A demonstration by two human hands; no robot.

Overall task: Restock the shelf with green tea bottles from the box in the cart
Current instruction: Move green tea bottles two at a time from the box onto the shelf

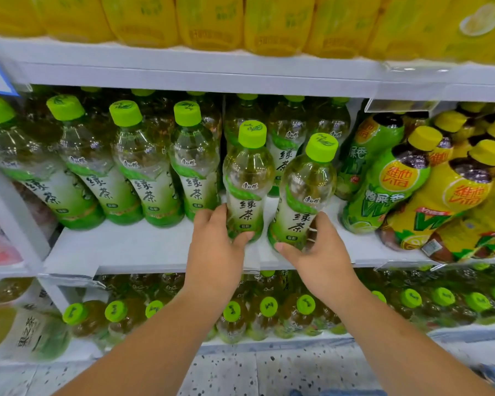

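The left hand [215,238] has its grip wrapped round the lower body of one green tea bottle [247,181], thumb across the front under the label; the right hand [316,252] pinches the base of a second green tea bottle [305,192] between thumb and fingers; both bottles stand on the white shelf [132,247], just beside each other, the right one tilted slightly; left of the grips runs a row of matching green-capped bottles [143,167]; right of them lean yellow-capped lemon tea bottles [429,201]; above sit yellow packs [212,21]; below, another shelf of green caps [269,307].
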